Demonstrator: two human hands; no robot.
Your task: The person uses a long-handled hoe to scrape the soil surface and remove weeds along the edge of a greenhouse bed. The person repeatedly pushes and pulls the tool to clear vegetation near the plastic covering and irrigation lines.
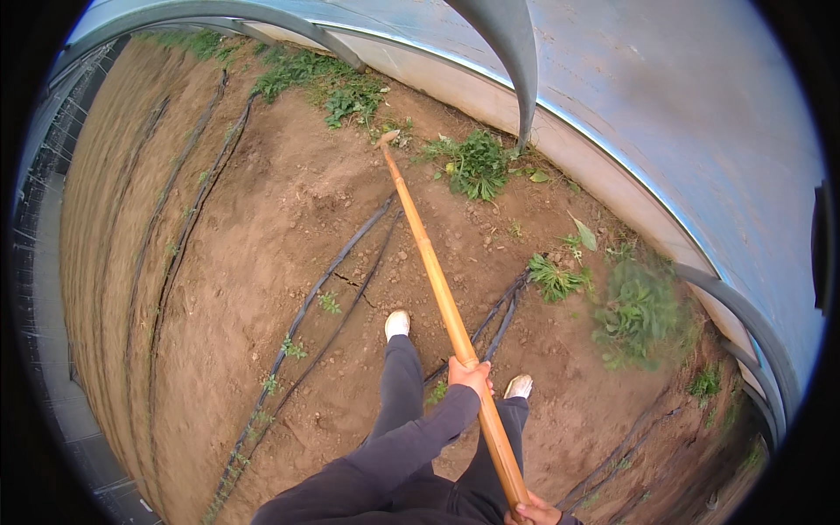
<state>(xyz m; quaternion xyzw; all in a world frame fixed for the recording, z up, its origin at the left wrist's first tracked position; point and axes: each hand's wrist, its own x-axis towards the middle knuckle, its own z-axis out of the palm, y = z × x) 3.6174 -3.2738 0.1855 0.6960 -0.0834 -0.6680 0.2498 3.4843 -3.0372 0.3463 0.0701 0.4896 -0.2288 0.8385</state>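
A long bamboo-like handle (440, 279) slants away from me across the bare soil (249, 262). My left hand (470, 375) grips it around the middle, in front of my legs. Near the bottom edge of the view, my right hand (537, 509) is wrapped around its rear end and partly cut off. At the far end a small tool head (388, 138), which looks like a hoe's, touches or hovers just over the soil; I cannot tell which. A leafy green weed clump (482, 164) grows to the right of the head.
Black drip irrigation tapes (328, 272) run along the soil, with small seedlings (293, 348) beside them. A curved metal greenhouse pipe (525, 79) comes down by the low plastic side wall (590, 157). More weeds (636, 315) grow along that wall. My shoes (398, 323) stand between tapes.
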